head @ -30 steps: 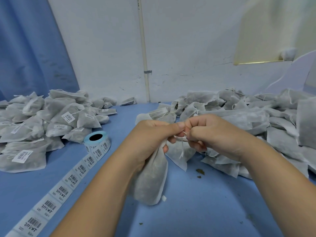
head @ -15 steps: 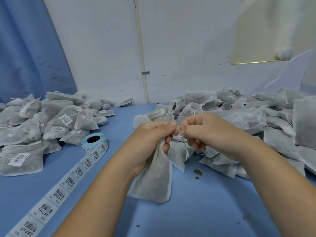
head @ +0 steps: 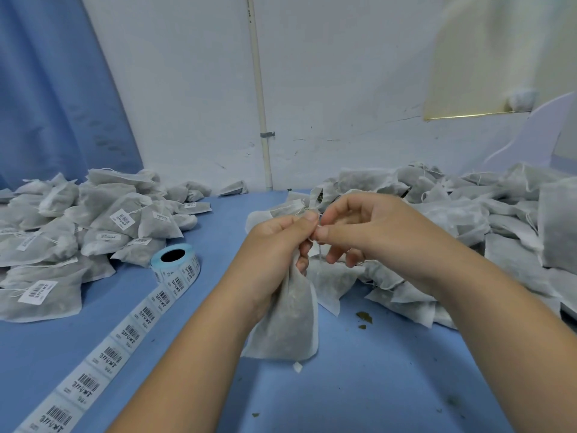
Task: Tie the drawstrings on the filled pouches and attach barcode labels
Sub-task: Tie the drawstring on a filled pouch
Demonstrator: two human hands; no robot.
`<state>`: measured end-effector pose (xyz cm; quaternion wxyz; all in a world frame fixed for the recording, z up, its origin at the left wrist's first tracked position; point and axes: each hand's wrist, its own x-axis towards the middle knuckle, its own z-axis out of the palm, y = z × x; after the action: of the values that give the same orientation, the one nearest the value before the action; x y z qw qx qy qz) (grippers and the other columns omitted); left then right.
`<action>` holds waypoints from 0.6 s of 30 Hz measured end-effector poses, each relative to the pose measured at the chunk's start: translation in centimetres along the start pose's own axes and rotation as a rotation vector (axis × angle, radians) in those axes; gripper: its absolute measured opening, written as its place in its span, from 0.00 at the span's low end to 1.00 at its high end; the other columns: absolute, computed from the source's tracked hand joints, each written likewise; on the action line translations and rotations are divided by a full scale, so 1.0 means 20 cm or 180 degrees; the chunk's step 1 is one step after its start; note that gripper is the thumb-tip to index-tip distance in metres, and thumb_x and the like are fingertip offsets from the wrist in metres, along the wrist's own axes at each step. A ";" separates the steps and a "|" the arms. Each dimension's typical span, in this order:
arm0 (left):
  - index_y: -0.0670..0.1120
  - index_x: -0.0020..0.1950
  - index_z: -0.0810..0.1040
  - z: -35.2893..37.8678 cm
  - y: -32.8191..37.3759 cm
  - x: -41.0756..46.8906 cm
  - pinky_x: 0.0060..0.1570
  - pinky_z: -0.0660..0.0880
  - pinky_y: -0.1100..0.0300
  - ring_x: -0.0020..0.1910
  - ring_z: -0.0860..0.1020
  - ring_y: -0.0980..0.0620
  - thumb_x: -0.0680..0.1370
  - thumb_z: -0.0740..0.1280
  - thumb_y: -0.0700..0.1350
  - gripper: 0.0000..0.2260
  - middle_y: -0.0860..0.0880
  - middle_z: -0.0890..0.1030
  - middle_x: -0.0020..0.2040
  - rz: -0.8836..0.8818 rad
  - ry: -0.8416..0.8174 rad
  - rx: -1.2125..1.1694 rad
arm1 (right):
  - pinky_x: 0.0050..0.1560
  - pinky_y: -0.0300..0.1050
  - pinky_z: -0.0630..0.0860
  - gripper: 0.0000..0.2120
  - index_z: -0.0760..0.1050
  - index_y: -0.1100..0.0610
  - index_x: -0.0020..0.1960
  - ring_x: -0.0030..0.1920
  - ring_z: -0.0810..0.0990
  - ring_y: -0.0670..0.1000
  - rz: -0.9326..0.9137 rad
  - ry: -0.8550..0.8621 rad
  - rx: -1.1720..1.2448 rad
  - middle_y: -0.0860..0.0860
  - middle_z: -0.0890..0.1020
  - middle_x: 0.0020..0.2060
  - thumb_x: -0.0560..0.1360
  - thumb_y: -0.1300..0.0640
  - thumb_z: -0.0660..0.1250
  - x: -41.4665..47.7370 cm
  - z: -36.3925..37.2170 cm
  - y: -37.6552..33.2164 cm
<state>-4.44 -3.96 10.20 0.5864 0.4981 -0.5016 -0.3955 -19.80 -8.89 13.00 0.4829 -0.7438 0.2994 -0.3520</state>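
Left hand point(head: 274, 245) grips the gathered neck of the pouch point(head: 285, 323), thumb and forefinger pinched at the top; pouch hangs straight down from that grip, long axis vertical, bottom edge touching or just above the blue table point(head: 390, 385), can't tell which; right hand point(head: 374, 232) just beside, fingertips nearly meeting the left's, thumb and forefinger pinching the drawstring point(head: 320, 256), other fingers loosely spread; string runs short between the two pinches, a tail dangling below; knot looks unfinished, so the next pull likely goes sideways, right hand away from the neck; label roll point(head: 175, 260) lies to the left, nearer the left hand, its strip point(head: 125, 335) trailing toward the camera; labelled pile point(head: 93, 220) far left; unlabelled pile point(head: 468, 220) right, close behind the right hand, loose strings there could snag; crumbs point(head: 363, 317) on the table.
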 end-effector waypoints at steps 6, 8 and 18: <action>0.52 0.31 0.77 -0.01 0.00 0.00 0.37 0.69 0.63 0.28 0.70 0.54 0.79 0.66 0.54 0.17 0.53 0.73 0.27 0.0189 0.0073 0.0716 | 0.29 0.34 0.72 0.05 0.79 0.60 0.43 0.28 0.79 0.44 -0.0090 0.0226 -0.0180 0.49 0.81 0.27 0.70 0.62 0.75 0.00 0.02 0.01; 0.54 0.27 0.75 -0.02 0.00 0.00 0.31 0.68 0.69 0.26 0.71 0.57 0.79 0.66 0.54 0.20 0.55 0.73 0.26 0.0256 0.0106 0.1016 | 0.29 0.34 0.72 0.04 0.80 0.58 0.42 0.29 0.80 0.44 -0.0105 0.0297 -0.0300 0.50 0.82 0.28 0.70 0.62 0.75 0.00 0.01 0.01; 0.52 0.28 0.75 -0.03 0.01 0.00 0.30 0.68 0.70 0.26 0.71 0.58 0.79 0.67 0.52 0.18 0.57 0.74 0.26 0.0343 0.0082 0.1373 | 0.30 0.34 0.72 0.12 0.79 0.48 0.32 0.26 0.75 0.38 -0.0195 0.0251 -0.1238 0.43 0.79 0.25 0.73 0.57 0.71 0.00 0.03 0.01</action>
<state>-3.92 -3.93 10.38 0.4930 0.5894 -0.5929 -0.2408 -19.21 -8.65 12.72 0.3071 -0.8175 0.3576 -0.3309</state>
